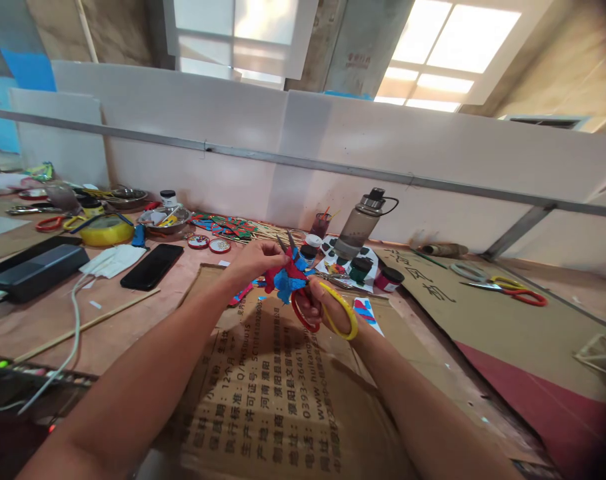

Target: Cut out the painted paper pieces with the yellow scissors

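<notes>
A small painted cutout in red and bright blue, with an irregular outline, is raised above the printed cardboard. My left hand pinches its upper left side between thumb and fingers. My right hand grips a pair of scissors with one yellow and one red handle loop. Their dark blades point up and away, against the cutout, their tips slightly apart. Part of the blades is hidden behind the piece. Just beyond my right hand lies a red, blue and white painted scrap.
Behind my hands stand a grey water bottle, paint jars and a pile of painted strips. A black phone, a power bank and yellow tape lie left. Other scissors rest on brown board at right.
</notes>
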{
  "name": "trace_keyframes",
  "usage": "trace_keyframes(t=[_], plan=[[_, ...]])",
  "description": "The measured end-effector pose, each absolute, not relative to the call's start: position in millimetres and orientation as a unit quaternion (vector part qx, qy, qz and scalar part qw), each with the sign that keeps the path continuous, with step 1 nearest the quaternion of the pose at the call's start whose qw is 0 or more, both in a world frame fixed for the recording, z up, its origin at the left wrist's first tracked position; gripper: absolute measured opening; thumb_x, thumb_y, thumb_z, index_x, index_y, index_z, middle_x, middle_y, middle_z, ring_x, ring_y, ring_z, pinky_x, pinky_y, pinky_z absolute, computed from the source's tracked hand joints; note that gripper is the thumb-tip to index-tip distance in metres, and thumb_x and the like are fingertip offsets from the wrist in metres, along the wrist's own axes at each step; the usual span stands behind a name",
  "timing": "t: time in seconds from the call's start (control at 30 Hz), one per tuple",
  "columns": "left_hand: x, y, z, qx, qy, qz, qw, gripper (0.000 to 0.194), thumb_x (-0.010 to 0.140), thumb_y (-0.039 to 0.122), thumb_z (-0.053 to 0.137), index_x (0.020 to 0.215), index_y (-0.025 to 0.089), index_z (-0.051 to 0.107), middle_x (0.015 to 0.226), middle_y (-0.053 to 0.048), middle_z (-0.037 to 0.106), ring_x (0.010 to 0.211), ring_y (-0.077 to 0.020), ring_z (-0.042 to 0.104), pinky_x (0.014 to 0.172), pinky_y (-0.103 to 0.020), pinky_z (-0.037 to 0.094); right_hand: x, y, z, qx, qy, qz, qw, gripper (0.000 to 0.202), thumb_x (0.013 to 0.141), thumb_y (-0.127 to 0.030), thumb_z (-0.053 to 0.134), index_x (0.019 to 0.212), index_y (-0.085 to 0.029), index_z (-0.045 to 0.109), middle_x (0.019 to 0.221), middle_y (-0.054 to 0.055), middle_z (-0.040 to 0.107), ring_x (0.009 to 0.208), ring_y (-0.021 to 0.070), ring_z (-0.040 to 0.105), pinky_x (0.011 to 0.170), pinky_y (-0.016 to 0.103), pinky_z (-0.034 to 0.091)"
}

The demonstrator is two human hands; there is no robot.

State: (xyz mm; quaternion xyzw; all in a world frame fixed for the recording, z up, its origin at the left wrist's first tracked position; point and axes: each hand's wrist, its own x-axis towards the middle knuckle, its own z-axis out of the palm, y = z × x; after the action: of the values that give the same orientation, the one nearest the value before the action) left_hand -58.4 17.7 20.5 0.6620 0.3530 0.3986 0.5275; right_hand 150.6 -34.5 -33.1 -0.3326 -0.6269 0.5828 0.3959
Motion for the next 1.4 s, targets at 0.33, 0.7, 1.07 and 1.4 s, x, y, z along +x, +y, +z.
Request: trace_keyframes(t=[0.33,0.7,1.07,1.4], plan=[[-57.4,16.0,22.9,0.662,0.362,0.404,0.516,0.031,0.069,0.044,0.079,0.069,0.018,0.061,0.063,0.001,0.056,0.055,-0.0105,0.049,0.051,-0.025,0.041,147.6,-38.0,-26.3,-0.341,-0.621,0.582,0.399,0.070,0.082,-0.090,0.062,0.071,-0.024,0.040,0.057,-0.007,0.034,0.044,0.0077,0.025,0.039,0.023,0.025],[-56.4,17.7,17.9,0.642,0.344,0.413,0.547,0.032,0.071,0.042,0.084,0.073,0.018,0.062,0.066,-0.001,0.062,0.050,-0.0115,0.053,0.050,-0.027,0.042,147.0,-38.1,-30.0,-0.359,-0.601,0.583,0.412,0.068,0.082,-0.085,0.066,0.073,-0.023,0.041,0.059,-0.008,0.035,0.044,0.0061,0.024,0.039,0.022,0.019],[-55.6,22.5,17.4,0.661,0.345,0.424,0.514,0.031,0.069,0.042,0.083,0.067,0.018,0.063,0.067,0.000,0.058,0.061,-0.0119,0.051,0.060,-0.028,0.040,144.9,-42.0,-25.4,-0.370,-0.610,0.557,0.426,0.067,0.082,-0.084,0.068,0.073,-0.024,0.039,0.057,-0.009,0.036,0.041,0.0059,0.027,0.036,0.022,0.025],[-53.8,28.4,12.4,0.656,0.333,0.439,0.516,0.033,0.065,0.044,0.084,0.064,0.017,0.065,0.065,0.000,0.056,0.062,-0.0119,0.046,0.059,-0.027,0.035,144.0,-42.3,-25.7,-0.367,-0.612,0.554,0.430,0.064,0.084,-0.081,0.069,0.076,-0.024,0.040,0.059,-0.009,0.036,0.042,0.0055,0.026,0.036,0.020,0.025]])
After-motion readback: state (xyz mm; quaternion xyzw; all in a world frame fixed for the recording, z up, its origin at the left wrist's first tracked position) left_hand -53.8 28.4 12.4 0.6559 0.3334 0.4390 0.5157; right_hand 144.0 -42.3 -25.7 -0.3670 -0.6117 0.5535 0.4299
